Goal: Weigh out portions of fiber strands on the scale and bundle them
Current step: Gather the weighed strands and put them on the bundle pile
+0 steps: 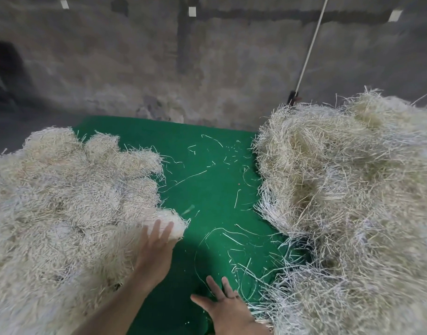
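Seemingly to keep weighed portions apart from raw stock, the left hand (157, 240), fingers straight, presses a bundle (171, 220) against the left stack (62, 201), while the right hand (223, 305) lies flat on the green tabletop (207, 151) beside the loose heap (352, 189).

Pale, straw-coloured fiber strands lie in three groups on the green counter (207, 146). On the left, a stack of bundles (69, 189) is packed side by side, the bristly cut ends forming rounded tufts that face the counter's middle. The nearest bundle (175, 220) juts from the stack's inner edge, its whiter end blurred, with the straight fingers (156, 228) of the left hand (157, 247) laid on it. On the right rises a taller loose heap (352, 189), tangled, its strands pointing every way and spilling over the near right of the counter. Between the two, stray strands (222, 234) lie thinly scattered, single and curved.
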{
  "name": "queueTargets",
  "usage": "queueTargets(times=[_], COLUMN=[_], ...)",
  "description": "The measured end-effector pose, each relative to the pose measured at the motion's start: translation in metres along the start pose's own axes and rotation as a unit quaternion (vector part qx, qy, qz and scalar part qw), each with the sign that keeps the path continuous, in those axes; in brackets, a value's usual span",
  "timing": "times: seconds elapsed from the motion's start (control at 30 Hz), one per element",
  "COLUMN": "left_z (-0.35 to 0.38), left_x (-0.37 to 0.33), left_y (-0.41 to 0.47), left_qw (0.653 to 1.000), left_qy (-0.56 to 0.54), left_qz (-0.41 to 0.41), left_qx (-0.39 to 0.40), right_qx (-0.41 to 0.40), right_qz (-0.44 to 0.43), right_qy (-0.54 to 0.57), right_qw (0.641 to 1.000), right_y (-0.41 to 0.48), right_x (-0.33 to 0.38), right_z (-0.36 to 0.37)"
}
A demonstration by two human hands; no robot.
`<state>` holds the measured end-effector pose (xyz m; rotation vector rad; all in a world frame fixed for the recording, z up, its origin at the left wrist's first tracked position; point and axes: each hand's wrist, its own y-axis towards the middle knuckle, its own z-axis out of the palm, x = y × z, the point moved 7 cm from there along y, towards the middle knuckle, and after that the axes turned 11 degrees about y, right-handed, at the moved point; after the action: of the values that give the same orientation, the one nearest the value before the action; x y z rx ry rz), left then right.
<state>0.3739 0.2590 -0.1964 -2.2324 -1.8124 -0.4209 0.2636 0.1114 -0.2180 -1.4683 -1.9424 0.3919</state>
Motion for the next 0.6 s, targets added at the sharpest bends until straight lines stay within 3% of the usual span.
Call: queueTargets(times=[0.23, 0.47, 0.6], left_z=[0.004, -0.019, -0.056], left_x=[0.006, 0.002, -0.012], left_y=[-0.014, -0.048, -0.079], left_qw=[0.995, 0.997, 0.994], left_qy=[0.029, 0.036, 0.055], left_qz=[-0.014, -0.008, -0.023], left_qx=[0.093, 0.064, 0.092], right_qx=[-0.043, -0.299, -0.362], right_qz=[-0.039, -0.056, 0.011], right_qy=[0.072, 0.126, 0.122], right_qw=[0.996, 0.944, 0.924], right_y=[-0.04, -0.168, -0.252], right_x=[-0.002, -0.041, -0.101], right_z=[-0.018, -0.091, -0.106])
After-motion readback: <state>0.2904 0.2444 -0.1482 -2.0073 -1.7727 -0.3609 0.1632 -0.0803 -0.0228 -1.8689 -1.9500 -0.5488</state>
